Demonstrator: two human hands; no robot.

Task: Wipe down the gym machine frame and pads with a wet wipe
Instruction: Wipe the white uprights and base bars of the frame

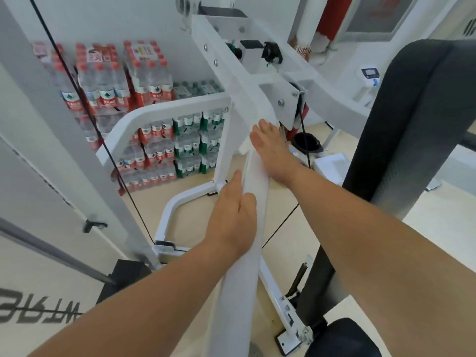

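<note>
The right hand (273, 150) lies flat on the white bar (244, 266), fingers straight and close together, pushing down and not curled round anything. A small crumpled white bit sticks out from under its fingers on the left. It looks like the wet wipe (244, 148), but most of it is hidden under the hand. The left hand (233, 217) is nearer to the person, lower down the same bar. Its fingers lie straight along the bar's left side and its thumb lies on top, so it leans on the bar and does not squeeze it, and it holds nothing. The long bar starts close to the person, below both hands. It runs up and away, past the left hand, then under the right hand, to a joint with bolts (288, 99) just beyond the right hand. So the wipe sits near the far end, and the long part of the bar lies back toward the person. I think the next stroke should go along the bar, not across it, and the right hand should do it, since it has the wipe. The left hand is in that path and may need to lift. To the right of the right hand stands a tall black pad (412, 124), well apart from both hands. Far past the left hand, packs of water bottles (144, 81) are stacked by the wall.
</note>
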